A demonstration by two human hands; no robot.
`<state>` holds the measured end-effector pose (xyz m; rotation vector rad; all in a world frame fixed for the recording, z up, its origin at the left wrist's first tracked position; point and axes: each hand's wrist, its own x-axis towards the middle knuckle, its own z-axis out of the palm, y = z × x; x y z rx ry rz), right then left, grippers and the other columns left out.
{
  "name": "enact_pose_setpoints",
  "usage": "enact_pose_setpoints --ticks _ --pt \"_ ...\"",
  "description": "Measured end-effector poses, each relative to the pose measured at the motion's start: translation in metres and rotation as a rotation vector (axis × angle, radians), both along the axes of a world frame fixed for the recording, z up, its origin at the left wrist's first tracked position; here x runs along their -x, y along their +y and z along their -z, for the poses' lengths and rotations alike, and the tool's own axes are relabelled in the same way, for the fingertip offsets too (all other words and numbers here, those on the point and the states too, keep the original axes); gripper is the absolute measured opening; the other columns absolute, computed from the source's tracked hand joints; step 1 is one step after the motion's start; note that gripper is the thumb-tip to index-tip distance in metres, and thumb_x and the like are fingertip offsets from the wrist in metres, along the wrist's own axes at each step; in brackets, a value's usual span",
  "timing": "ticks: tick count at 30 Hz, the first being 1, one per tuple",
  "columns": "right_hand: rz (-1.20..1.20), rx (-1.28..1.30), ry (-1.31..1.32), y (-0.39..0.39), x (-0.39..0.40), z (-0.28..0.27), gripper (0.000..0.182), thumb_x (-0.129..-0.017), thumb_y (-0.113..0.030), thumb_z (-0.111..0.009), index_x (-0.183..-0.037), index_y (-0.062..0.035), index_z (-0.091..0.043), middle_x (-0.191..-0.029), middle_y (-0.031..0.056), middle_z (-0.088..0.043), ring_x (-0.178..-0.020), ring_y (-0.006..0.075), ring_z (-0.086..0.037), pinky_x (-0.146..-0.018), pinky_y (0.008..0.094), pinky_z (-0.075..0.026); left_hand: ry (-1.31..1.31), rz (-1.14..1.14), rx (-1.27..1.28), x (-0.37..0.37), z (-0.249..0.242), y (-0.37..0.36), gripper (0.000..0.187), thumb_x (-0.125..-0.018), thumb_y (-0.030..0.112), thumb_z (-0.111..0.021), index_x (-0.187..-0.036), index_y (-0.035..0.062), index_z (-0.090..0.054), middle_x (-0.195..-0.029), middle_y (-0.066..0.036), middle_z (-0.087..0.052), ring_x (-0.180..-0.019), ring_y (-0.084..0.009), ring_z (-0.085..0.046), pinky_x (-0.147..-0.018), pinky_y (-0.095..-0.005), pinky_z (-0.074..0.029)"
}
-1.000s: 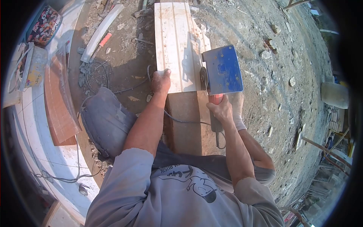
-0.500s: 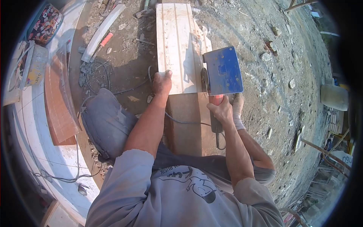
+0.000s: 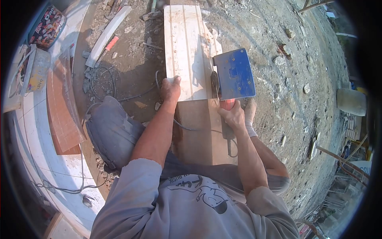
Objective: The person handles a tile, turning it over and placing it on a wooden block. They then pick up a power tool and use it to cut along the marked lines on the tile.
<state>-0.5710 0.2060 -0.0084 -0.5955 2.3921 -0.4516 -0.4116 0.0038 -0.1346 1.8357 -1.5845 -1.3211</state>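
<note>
Now | left fingers (image 3: 177,81) gripping one board (image 3: 181,51) | right fingers (image 3: 237,105) gripping one power tool (image 3: 236,75) (corded)

The white panel (image 3: 181,47) under my left grip (image 3: 171,91) looks smooth and matt. The blue plate (image 3: 238,75) on my tool (image 3: 227,104) is smooth, faintly scuffed, metal or plastic I cannot tell; my grey shirt (image 3: 179,219) is matt cloth, the ground (image 3: 294,127) rough and gritty.

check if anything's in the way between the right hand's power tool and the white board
Nothing visible: the right hand grips the blue-plated power tool, its disc at the right-hand edge of the white board.
</note>
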Motion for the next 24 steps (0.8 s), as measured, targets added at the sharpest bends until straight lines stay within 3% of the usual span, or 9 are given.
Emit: enact_pose_setpoints --ticks 12,14,17,18,20,24 --pt "0.011 0.012 0.019 -0.004 0.002 -0.001 0.084 -0.067 -0.039 -0.072 -0.128 0.0101 -0.046 -0.116 0.0335 -0.064 -0.112 0.0461 -0.062 -0.098 0.0459 -0.048 0.005 -0.003 0.034 0.0 0.003 0.001 0.058 -0.085 0.048 -0.071 -0.111 -0.0032 -0.061 -0.111 -0.025 -0.069 -0.107 -0.0402 -0.065 -0.093 -0.047 -0.049" --pt "0.013 0.015 0.037 -0.003 0.005 0.008 0.081 -0.067 -0.04 -0.075 -0.126 0.008 -0.05 -0.114 0.0283 -0.065 -0.105 0.0369 -0.067 -0.09 0.0416 -0.053 0.006 -0.005 0.02 0.0 0.0 0.001 0.058 -0.085 0.048 -0.071 -0.11 -0.003 -0.061 -0.111 -0.025 -0.069 -0.107 -0.0406 -0.065 -0.093 -0.0473 -0.049" --pt "0.036 0.03 0.014 -0.002 0.007 0.013 0.081 -0.066 -0.04 -0.076 -0.126 0.0081 -0.05 -0.11 0.0271 -0.066 -0.097 0.0337 -0.07 -0.08 0.0396 -0.056 0.019 -0.006 0.014 0.0 0.008 0.0 0.058 -0.085 0.048 -0.071 -0.111 -0.0027 -0.061 -0.111 -0.025 -0.069 -0.107 -0.0406 -0.065 -0.093 -0.0472 -0.049" --pt "0.035 0.03 0.014 -0.004 0.005 0.008 0.081 -0.066 -0.04 -0.076 -0.126 0.0081 -0.05 -0.11 0.0271 -0.066 -0.097 0.0337 -0.07 -0.08 0.0396 -0.056 0.019 -0.007 0.014 0.0 0.007 0.0 0.058 -0.085 0.048 -0.071 -0.111 -0.0027 -0.061 -0.111 -0.025 -0.069 -0.107 -0.0406 -0.065 -0.093 -0.0472 -0.049" --pt "0.047 -0.002 -0.063 -0.008 0.003 -0.003 0.085 -0.067 -0.039 -0.072 -0.131 0.0083 -0.045 -0.117 0.0321 -0.064 -0.113 0.044 -0.063 -0.098 0.0459 -0.049 0.007 -0.013 0.016 0.0 0.003 0.001 0.058 -0.085 0.048 -0.071 -0.111 -0.0023 -0.061 -0.111 -0.025 -0.069 -0.108 -0.0406 -0.065 -0.093 -0.0469 -0.049" --pt "0.029 0.007 -0.043 -0.009 0.004 -0.003 0.084 -0.068 -0.039 -0.072 -0.131 0.0079 -0.046 -0.116 0.031 -0.064 -0.112 0.0438 -0.063 -0.098 0.0457 -0.049 0.028 -0.011 0.012 0.0 0.012 0.0 0.058 -0.085 0.049 -0.07 -0.111 -0.0022 -0.061 -0.112 -0.025 -0.068 -0.109 -0.0405 -0.064 -0.094 -0.0467 -0.048"
